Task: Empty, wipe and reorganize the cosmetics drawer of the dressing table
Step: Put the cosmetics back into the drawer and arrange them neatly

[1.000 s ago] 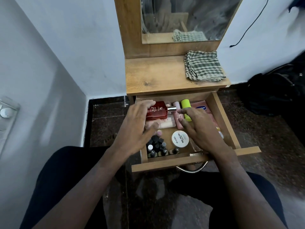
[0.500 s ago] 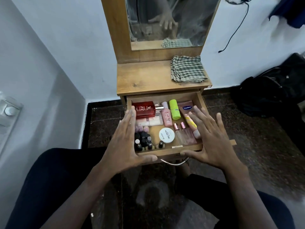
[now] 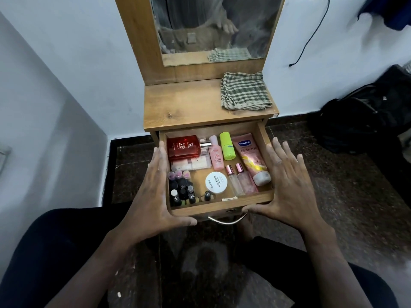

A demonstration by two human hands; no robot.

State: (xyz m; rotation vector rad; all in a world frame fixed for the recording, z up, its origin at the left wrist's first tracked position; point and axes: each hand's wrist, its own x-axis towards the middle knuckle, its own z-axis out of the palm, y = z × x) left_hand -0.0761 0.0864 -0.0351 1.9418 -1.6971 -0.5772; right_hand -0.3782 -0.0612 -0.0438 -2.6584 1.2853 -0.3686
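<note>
The wooden drawer (image 3: 218, 210) stands pulled out of the dressing table (image 3: 189, 105). Inside lie a red perfume bottle (image 3: 183, 146), a pink bottle (image 3: 215, 155), a lime green bottle (image 3: 227, 146), a pink Vaseline tube (image 3: 251, 157), a white nail polish remover jar (image 3: 216, 182), two clear roll-on vials (image 3: 239, 182) and several dark nail polish bottles (image 3: 181, 193). My left hand (image 3: 153, 196) lies flat along the drawer's left side, fingers straight, thumb under the front edge. My right hand (image 3: 287, 187) mirrors it on the right side. Neither holds anything.
A folded checked cloth (image 3: 243, 91) lies on the tabletop's right side under the mirror (image 3: 213, 27). A black bag (image 3: 364, 114) sits on the dark floor to the right. White walls close in on the left. My legs flank the drawer below.
Both hands have come out of the drawer, where they were touching the items, and spread to its left and right sides. The view has pulled back from the table.
</note>
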